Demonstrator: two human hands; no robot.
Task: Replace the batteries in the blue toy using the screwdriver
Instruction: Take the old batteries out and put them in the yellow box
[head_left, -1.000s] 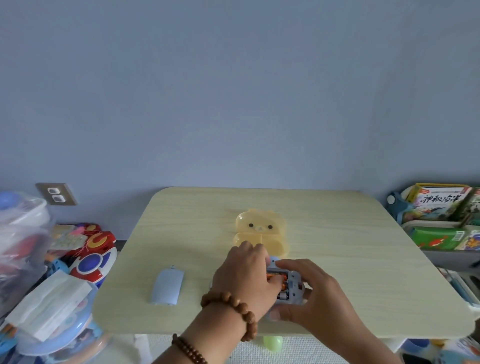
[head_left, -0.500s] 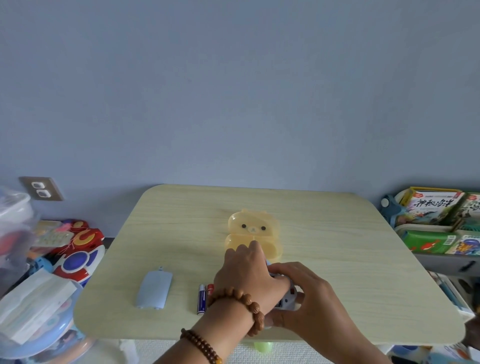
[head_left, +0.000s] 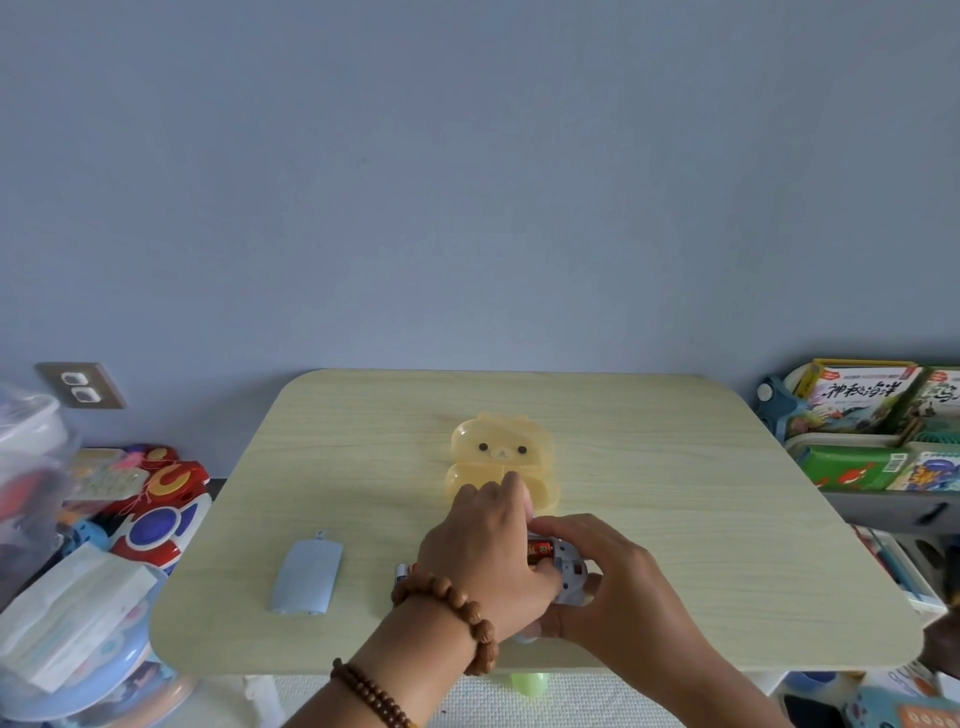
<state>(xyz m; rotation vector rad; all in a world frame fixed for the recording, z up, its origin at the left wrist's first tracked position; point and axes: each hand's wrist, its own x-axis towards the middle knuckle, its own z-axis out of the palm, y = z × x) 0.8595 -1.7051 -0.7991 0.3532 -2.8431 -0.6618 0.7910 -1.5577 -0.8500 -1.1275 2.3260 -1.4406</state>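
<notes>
My right hand cradles the blue toy above the surface while my left hand pinches a battery in its open compartment; next, seat it squarely.

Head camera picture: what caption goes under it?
Two hands work batteries in a blue toy on the table.

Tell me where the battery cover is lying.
The battery cover lies flat on the table, toward its near-left corner, left of the left hand.
</notes>
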